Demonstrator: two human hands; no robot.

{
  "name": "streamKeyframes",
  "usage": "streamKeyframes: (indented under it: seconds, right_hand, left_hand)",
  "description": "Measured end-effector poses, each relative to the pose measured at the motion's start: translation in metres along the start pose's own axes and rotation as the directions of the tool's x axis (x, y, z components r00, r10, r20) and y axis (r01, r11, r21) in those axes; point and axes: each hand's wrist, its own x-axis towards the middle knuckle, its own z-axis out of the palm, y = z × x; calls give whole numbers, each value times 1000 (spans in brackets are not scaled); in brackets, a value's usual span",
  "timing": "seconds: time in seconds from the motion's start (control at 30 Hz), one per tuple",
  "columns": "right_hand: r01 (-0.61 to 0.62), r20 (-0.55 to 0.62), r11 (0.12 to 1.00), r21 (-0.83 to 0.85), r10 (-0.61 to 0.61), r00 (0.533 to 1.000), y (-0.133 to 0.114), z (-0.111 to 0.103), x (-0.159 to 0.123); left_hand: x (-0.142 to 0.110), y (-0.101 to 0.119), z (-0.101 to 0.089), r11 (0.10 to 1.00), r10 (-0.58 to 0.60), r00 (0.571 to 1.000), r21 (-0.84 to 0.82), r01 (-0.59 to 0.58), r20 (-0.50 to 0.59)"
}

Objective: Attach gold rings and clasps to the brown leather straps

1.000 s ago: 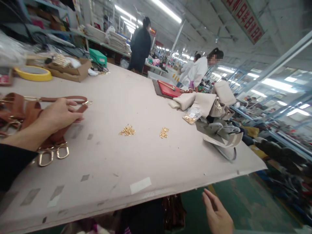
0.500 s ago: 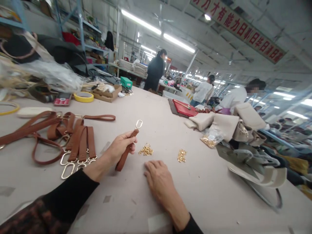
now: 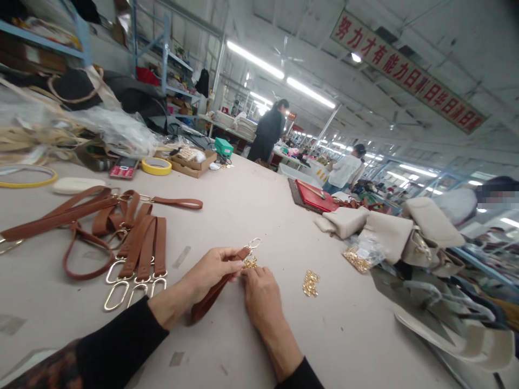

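Note:
My left hand is closed around a brown leather strap. A gold oval ring sticks out past the fingers at the strap's far end, and its other end hangs toward me. Right beside it, my right hand rests low with bent fingers drawn together at a small pile of gold rivets. Its fingertips are partly hidden, so whatever they pinch cannot be made out. A second pile of gold rivets lies to the right of that hand.
Brown straps with gold rings lie at left. Behind them are yellow tape, a cardboard box and a green box. Beige bag pieces, a bag of gold rivets and a red folder-like item lie at right. People stand beyond.
My left hand has brought the strap right and down, so its ring end is over the near rivet pile. My right hand's fingers have moved to that pile and bent. The view has shifted slightly.

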Motion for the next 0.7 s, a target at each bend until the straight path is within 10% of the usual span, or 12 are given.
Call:
streamKeyframes:
  seconds: [0.7]
  right_hand:
    - [-161, 92, 979, 126, 150, 984, 1, -15, -1]
  left_hand:
    - [7, -2, 2, 994, -38, 987, 100, 54, -155]
